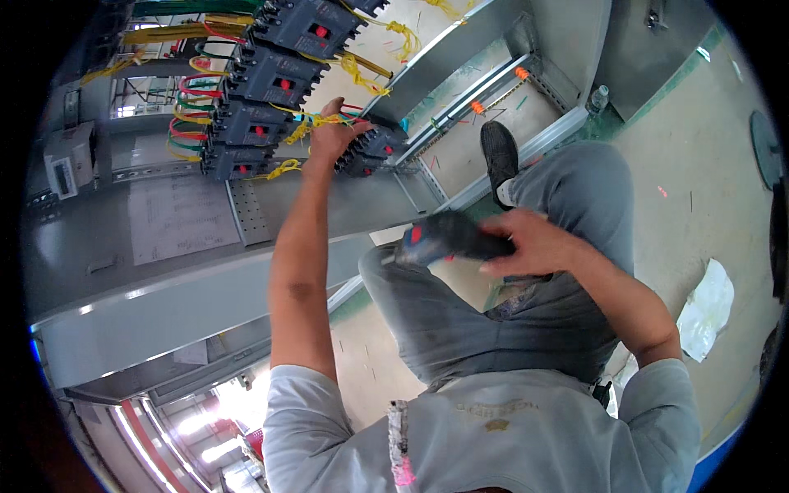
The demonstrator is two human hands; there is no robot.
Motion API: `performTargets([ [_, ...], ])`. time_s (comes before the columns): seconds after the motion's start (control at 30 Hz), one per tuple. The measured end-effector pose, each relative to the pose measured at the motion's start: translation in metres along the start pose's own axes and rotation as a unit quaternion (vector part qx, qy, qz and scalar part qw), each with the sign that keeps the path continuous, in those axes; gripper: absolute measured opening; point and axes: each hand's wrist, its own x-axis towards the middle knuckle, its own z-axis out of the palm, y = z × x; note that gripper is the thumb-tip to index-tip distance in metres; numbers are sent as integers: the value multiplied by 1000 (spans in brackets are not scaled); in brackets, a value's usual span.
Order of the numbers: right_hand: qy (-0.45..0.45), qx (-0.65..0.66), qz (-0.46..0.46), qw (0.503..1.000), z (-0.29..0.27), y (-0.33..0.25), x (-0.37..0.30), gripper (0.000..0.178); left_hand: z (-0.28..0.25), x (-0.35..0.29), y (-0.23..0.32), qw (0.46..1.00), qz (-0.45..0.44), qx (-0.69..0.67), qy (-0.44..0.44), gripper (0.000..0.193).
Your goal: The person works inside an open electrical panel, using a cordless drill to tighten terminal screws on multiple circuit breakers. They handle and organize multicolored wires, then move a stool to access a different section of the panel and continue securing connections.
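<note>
My right hand (530,244) is wrapped around the handle of a dark power screwdriver (448,236) with red and blue patches. It is held above my lap, its tip pointing left, and is slightly blurred. My left hand (330,141) reaches up into a metal cabinet, its visible fingers apart. Yellow wires (302,129) run beside these fingers, and a small group of dark breakers (370,150) with red switches lies just right of the hand. To its left rises a column of larger breakers (255,123) with red, green and yellow wires.
The grey cabinet frame (419,193) spans the left and top. A printed sheet (177,215) lies on its panel. Wire scraps and orange pieces (477,108) are scattered near my shoe (498,156). A plastic bottle (598,99) and a white sheet (708,308) are at right.
</note>
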Motion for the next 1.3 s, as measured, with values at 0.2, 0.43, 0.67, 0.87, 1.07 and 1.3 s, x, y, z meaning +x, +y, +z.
performTargets([
  [0.2, 114, 234, 46, 964, -9, 16, 5, 38, -11, 12, 0, 999, 5, 29, -41, 73],
  [0.43, 168, 315, 41, 933, -12, 23, 13, 32, -9, 12, -12, 995, -24, -76, -61, 62],
  [0.67, 235, 402, 19, 885, -14, 22, 12, 29, -10, 21, -26, 986, -13, -142, -83, 56],
  [0.87, 315, 466, -11, 827, -17, 36, -4, 27, -22, 30, -78, 902, -200, -365, -114, 62],
  [1.07, 351, 558, -21, 752, -25, 38, -4, 27, -31, 36, -70, 908, -144, -322, -225, 72],
  [1.3, 349, 567, -29, 746, -27, 41, -5, 31, -21, 41, -44, 899, -221, -293, -238, 71],
])
